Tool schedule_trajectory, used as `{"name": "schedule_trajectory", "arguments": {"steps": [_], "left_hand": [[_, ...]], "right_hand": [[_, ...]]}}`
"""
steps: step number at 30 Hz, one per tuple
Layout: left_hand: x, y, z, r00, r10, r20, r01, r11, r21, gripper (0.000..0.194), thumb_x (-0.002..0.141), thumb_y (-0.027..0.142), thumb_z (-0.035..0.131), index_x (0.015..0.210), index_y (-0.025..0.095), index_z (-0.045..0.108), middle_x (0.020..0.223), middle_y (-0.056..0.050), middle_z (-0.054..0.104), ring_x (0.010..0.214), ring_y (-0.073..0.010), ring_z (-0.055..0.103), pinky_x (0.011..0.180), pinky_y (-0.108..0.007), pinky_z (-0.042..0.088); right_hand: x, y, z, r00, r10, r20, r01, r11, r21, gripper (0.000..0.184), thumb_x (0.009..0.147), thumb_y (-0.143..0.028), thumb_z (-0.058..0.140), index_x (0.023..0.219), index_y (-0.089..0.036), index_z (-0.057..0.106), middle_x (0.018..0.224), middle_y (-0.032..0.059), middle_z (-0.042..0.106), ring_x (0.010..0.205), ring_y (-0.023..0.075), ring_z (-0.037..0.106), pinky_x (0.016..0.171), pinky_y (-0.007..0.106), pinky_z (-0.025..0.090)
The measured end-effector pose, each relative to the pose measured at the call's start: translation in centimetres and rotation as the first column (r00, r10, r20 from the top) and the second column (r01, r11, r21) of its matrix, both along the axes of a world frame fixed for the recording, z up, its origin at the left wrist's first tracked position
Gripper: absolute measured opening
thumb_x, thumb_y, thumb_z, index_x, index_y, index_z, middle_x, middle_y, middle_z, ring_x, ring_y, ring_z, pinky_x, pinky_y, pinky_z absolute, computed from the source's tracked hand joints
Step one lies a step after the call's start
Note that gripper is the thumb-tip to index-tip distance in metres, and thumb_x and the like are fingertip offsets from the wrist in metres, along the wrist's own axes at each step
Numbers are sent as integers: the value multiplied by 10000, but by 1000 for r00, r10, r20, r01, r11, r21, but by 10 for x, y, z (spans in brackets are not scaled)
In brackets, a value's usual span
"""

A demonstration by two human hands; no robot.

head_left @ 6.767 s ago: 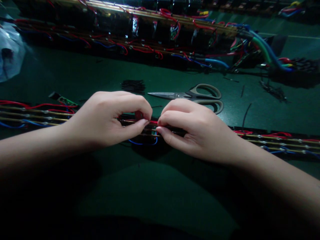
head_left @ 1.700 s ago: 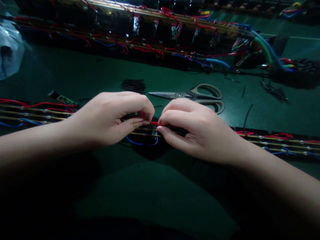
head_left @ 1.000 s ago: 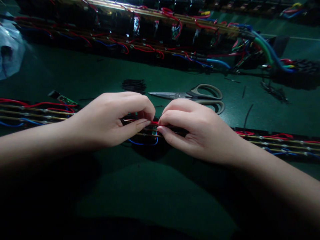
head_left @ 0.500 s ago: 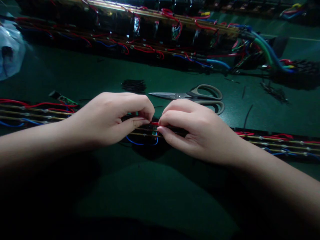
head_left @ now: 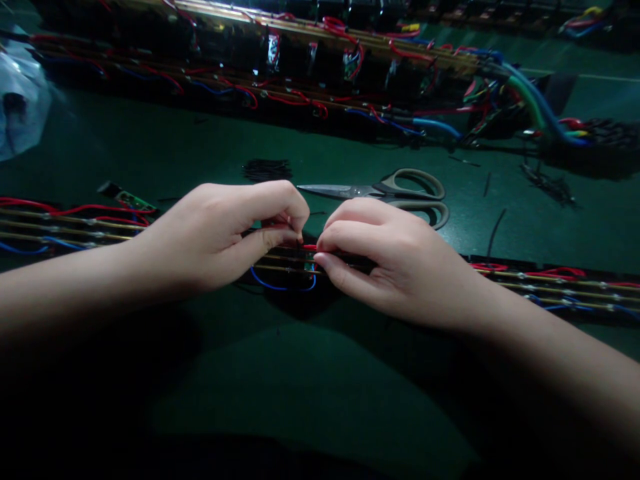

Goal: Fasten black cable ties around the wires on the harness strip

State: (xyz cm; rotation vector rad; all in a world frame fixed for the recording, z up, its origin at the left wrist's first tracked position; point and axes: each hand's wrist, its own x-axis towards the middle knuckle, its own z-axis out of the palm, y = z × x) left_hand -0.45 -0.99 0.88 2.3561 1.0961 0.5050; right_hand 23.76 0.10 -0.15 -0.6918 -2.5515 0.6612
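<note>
My left hand (head_left: pixel 235 230) is closed in a pinch over the assembly of long brass rods (head_left: pixel 585 292). A short thin black strand (head_left: pixel 299 245) shows at its thumb and fingertip, though most of it is hidden. Close by on the right, my right hand (head_left: pixel 395 257) pinches a red wire (head_left: pixel 310 247) against the upper rod. Its curled fingers cover much of that stretch. Below the gap between the hands, a blue wire (head_left: pixel 285 289) loops under the rods. Scissors (head_left: pixel 360 191) lie just behind my hands, blades pointing left.
A bundle of short black strands (head_left: pixel 267 169) lies beside the scissors' tips. A small circuit board (head_left: pixel 130 199) leans at the left. Larger wired assemblies (head_left: pixel 320 60) stretch across the back. Loose black strands (head_left: pixel 549 183) lie right, and a clear plastic bag (head_left: pixel 23 100) sits left.
My left fingertips have shifted slightly and its index finger has risen, so the dark strand now shows beneath them. More red wire shows than at first. My right hand has stayed nearly still.
</note>
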Motion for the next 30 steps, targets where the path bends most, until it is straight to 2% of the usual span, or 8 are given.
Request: {"name": "schedule_trajectory", "arguments": {"steps": [4, 8, 11, 16, 30], "left_hand": [[1, -4, 4, 998, 53, -16, -53, 998, -18, 191, 1015, 148, 450, 1000, 210, 630, 947, 16, 703, 867, -130, 654, 756, -234, 455], [-1, 0, 3, 1000, -16, -1, 16, 994, -104, 143, 1002, 186, 500, 1011, 215, 640, 976, -4, 715, 881, -138, 666, 636, -194, 467], [-2, 5, -1, 998, -33, 46, 35, 998, -47, 118, 991, 235, 531, 999, 231, 649, 943, 6, 718, 834, -137, 674, 597, -195, 470], [-3, 7, -5, 994, -105, 18, 104, 994, 43, 128, 993, 304, 548, 940, 264, 657, 912, 21, 741, 801, -146, 697, 706, -250, 509], [-3, 5, -4, 997, -72, 31, 70, 996, 58, 151, 979, 218, 538, 950, 257, 681, 884, 31, 750, 755, -139, 697, 684, -250, 497]], "right_hand": [[0, 0, 1, 1000, -6, 15, 6, 1000, -14, 222, 1009, -204, 559, 866, -127, 710, 884, 85, 671, 800, 183, 597, 698, 310, 432], [-1, -1, 2, 1000, -8, 17, 8, 1000, -16, 220, 1013, -206, 556, 869, -134, 708, 883, 81, 668, 799, 180, 593, 695, 308, 426], [0, 0, 1, 1000, -3, 8, 3, 1000, -10, 221, 1009, -200, 563, 863, -123, 709, 874, 81, 662, 791, 178, 594, 691, 307, 421], [1, 0, 1, 1000, -8, 6, 8, 1000, -9, 219, 1003, -197, 565, 854, -120, 706, 879, 83, 662, 797, 178, 595, 692, 305, 421], [0, 0, 1, 1000, -5, 16, 5, 1000, -14, 220, 1014, -208, 552, 849, -144, 683, 878, 75, 661, 795, 175, 588, 698, 305, 424]]}}
